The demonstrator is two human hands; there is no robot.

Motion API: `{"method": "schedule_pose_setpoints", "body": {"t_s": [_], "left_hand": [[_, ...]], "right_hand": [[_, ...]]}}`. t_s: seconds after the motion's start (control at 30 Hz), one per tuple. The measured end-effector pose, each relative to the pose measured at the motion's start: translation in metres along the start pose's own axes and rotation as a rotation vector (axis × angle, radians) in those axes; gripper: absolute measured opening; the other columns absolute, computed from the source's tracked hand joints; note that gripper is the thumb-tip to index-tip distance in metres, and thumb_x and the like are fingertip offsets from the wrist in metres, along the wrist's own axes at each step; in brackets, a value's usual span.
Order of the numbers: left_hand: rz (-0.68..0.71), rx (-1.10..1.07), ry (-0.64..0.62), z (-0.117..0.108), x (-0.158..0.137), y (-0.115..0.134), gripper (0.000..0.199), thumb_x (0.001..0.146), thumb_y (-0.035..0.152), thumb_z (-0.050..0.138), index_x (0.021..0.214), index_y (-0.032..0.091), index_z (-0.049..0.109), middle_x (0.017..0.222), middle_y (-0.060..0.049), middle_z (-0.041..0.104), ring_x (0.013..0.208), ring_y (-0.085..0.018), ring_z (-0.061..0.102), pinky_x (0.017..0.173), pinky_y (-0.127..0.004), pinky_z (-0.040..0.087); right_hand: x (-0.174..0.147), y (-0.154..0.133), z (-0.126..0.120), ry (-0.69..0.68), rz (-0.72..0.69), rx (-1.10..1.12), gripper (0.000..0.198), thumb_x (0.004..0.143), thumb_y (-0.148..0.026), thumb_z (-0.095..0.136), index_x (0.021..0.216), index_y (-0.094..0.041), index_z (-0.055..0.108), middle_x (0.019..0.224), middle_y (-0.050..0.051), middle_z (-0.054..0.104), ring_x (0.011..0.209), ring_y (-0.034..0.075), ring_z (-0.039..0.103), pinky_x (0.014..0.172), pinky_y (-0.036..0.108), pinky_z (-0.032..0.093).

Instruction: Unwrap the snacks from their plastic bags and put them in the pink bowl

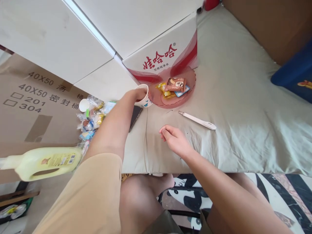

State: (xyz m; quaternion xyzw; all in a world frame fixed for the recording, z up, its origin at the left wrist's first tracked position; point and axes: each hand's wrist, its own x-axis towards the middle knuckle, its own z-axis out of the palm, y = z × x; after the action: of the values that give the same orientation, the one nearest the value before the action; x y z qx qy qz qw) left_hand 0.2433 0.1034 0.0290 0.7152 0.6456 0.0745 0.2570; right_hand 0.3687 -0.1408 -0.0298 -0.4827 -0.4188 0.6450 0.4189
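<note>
My left hand [140, 95] reaches down inside a white paper tub [145, 102] with a blue pattern; its fingers are hidden by the rim. Over the pale cloth, my right hand [175, 139] is closed, its fingers curled and thumb pressed against them; whatever they may hold is too small to make out. Behind and right of the tub lies a pink ribbed plate [191, 87] bearing several snack packets, with a brown packet [175, 84] on top. A slim white tool [197, 120] with a brownish tip rests just beyond my right hand. Dark thread-like bits lie on the cloth nearby.
A dark flat object [135, 118] lies beside the tub. At left are wrapped snacks [94, 118], a pale yellow bottle [51, 161] and a large cardboard box [36, 97]. A red-and-white carton [162, 55] stands behind the plate; a blue object [293, 73] is at right.
</note>
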Motion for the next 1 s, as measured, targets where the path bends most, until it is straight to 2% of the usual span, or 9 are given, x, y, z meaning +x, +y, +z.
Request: {"method": "schedule_pose_setpoints", "body": {"t_s": [0.07,0.1,0.2,0.33,0.43,0.57,0.7,0.8,1.0], "left_hand": [[-0.188,0.011,-0.338,-0.019,-0.01,0.003,0.009,0.066,0.009,0.069,0.073,0.015,0.069,0.075,-0.006,0.068,0.09,-0.024,0.07,0.083,-0.035,0.051],[-0.218,0.021,-0.399,-0.033,-0.016,0.002,0.011,0.07,0.011,0.068,0.079,0.016,0.071,0.083,-0.006,0.07,0.094,-0.022,0.07,0.084,-0.033,0.051],[-0.121,0.075,-0.168,-0.082,-0.036,-0.021,0.021,0.078,0.018,0.062,0.096,0.018,0.072,0.107,-0.008,0.072,0.098,-0.02,0.069,0.089,-0.033,0.052],[-0.141,0.399,0.18,-0.123,-0.073,-0.097,0.023,0.077,0.021,0.062,0.098,0.018,0.072,0.101,-0.011,0.074,0.095,-0.026,0.067,0.091,-0.038,0.052],[-0.206,0.554,0.191,-0.12,-0.098,-0.157,0.024,0.076,0.022,0.065,0.098,0.019,0.072,0.102,-0.009,0.074,0.099,-0.027,0.066,0.094,-0.038,0.05],[-0.268,0.406,0.156,-0.085,-0.106,-0.199,0.04,0.077,0.031,0.068,0.115,0.019,0.068,0.116,-0.011,0.072,0.11,-0.028,0.065,0.099,-0.035,0.047],[-0.333,0.197,0.148,-0.048,-0.086,-0.202,0.056,0.071,0.027,0.074,0.124,0.018,0.06,0.108,-0.011,0.069,0.103,-0.028,0.064,0.093,-0.037,0.048],[-0.331,0.103,0.261,-0.037,-0.071,-0.197,0.057,0.064,0.019,0.076,0.118,0.02,0.058,0.095,-0.005,0.064,0.096,-0.025,0.062,0.088,-0.037,0.049],[-0.168,0.017,0.554,-0.071,-0.087,-0.183,0.05,0.06,0.008,0.072,0.106,0.022,0.057,0.088,-0.001,0.052,0.086,-0.02,0.056,0.082,-0.033,0.048]], "right_hand": [[0.001,0.001,0.005,-0.006,0.008,-0.012,0.018,0.087,-0.029,0.044,0.08,-0.023,0.058,0.076,-0.001,0.061,0.072,0.016,0.057,0.069,0.03,0.041],[0.001,0.001,0.009,-0.009,0.013,-0.018,0.018,0.087,-0.029,0.044,0.08,-0.023,0.058,0.075,-0.001,0.061,0.072,0.016,0.057,0.069,0.029,0.042],[0.0,0.005,0.025,-0.036,0.009,-0.045,0.018,0.087,-0.029,0.044,0.08,-0.023,0.059,0.075,-0.001,0.061,0.071,0.016,0.057,0.069,0.029,0.042],[-0.004,0.015,0.049,-0.091,-0.03,-0.103,0.018,0.087,-0.03,0.044,0.081,-0.023,0.06,0.075,0.0,0.062,0.071,0.017,0.057,0.069,0.03,0.043],[-0.01,0.024,0.061,-0.137,-0.04,-0.164,0.02,0.088,-0.034,0.044,0.08,-0.023,0.059,0.076,0.0,0.061,0.073,0.017,0.057,0.071,0.031,0.044],[-0.014,0.03,0.061,-0.172,-0.04,-0.228,0.02,0.088,-0.036,0.045,0.081,-0.023,0.059,0.075,0.0,0.059,0.072,0.017,0.056,0.068,0.031,0.043],[-0.011,0.029,0.054,-0.167,-0.017,-0.23,0.021,0.089,-0.035,0.044,0.083,-0.023,0.059,0.076,0.0,0.06,0.071,0.017,0.057,0.067,0.031,0.044],[-0.007,0.027,0.052,-0.172,-0.021,-0.256,0.02,0.089,-0.033,0.043,0.084,-0.023,0.06,0.075,0.0,0.061,0.073,0.017,0.058,0.068,0.03,0.044],[-0.002,0.019,0.049,-0.127,-0.131,-0.372,0.023,0.09,-0.032,0.041,0.092,-0.023,0.062,0.079,0.002,0.065,0.07,0.018,0.06,0.066,0.031,0.046]]}}
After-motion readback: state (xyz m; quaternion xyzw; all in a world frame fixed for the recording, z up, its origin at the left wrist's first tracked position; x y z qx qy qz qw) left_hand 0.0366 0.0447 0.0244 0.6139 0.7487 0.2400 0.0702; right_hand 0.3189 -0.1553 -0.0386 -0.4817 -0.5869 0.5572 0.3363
